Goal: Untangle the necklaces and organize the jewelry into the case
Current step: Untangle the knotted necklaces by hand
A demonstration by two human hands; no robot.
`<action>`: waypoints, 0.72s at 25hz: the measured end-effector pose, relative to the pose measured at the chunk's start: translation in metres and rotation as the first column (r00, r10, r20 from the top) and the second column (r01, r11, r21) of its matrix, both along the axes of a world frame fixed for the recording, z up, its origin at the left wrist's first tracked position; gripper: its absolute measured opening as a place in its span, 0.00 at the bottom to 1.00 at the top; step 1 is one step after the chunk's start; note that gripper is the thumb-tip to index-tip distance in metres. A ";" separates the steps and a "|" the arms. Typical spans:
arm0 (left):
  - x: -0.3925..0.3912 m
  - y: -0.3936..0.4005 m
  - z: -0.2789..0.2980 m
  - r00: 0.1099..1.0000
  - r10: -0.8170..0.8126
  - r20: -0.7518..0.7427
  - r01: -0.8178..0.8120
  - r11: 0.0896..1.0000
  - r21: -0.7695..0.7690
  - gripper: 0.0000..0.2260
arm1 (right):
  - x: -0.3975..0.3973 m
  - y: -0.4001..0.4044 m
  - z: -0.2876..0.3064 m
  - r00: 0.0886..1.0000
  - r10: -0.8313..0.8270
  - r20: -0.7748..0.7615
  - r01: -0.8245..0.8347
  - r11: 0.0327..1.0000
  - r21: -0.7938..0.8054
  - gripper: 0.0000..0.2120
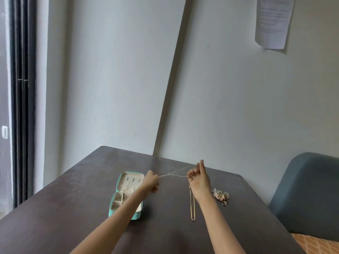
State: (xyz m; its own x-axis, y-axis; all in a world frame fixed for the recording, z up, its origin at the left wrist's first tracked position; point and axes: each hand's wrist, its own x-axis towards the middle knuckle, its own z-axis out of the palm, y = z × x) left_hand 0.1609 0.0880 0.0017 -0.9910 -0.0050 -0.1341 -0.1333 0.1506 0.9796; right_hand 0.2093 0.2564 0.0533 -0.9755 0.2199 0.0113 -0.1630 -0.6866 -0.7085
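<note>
A thin silver necklace (pixel 174 173) is stretched in the air between my two hands, above the dark table (pixel 73 208). My left hand (pixel 150 182) is closed on one end of it. My right hand (pixel 199 178) pinches the other end with the fingers raised. A gold necklace (pixel 192 204) lies straight on the table below my right wrist. The open teal jewelry case (pixel 119 182) with a cream lining stands to the left, partly hidden by my left forearm; a chain lies inside it.
A small heap of rings and other jewelry (pixel 221 195) lies on the table right of my right arm. A grey-blue chair back (pixel 308 191) stands at the table's right side. Walls close the far side.
</note>
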 end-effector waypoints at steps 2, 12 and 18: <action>0.005 0.005 0.000 0.986 -0.160 0.048 0.167 0.957 -0.235 0.02 | -0.003 0.002 0.007 0.997 0.064 0.034 -0.069 0.982 0.173 0.11; 0.021 0.013 0.044 0.875 -0.468 -0.127 0.485 0.834 0.265 0.22 | 0.002 -0.018 0.014 0.961 0.233 0.147 -0.268 0.666 0.696 0.13; 0.021 0.008 0.049 0.849 -0.501 -0.169 0.511 0.859 0.024 0.21 | 0.004 -0.017 0.022 0.983 0.086 0.159 -0.179 0.592 0.786 0.12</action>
State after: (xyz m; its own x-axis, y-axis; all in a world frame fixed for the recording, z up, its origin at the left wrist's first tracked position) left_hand 0.1817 0.0962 0.0505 -0.8618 0.5060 0.0351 0.0943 0.0917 0.9913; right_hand 0.2131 0.2394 0.0749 -0.9990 0.0373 0.0241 -0.0184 0.1474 -0.9889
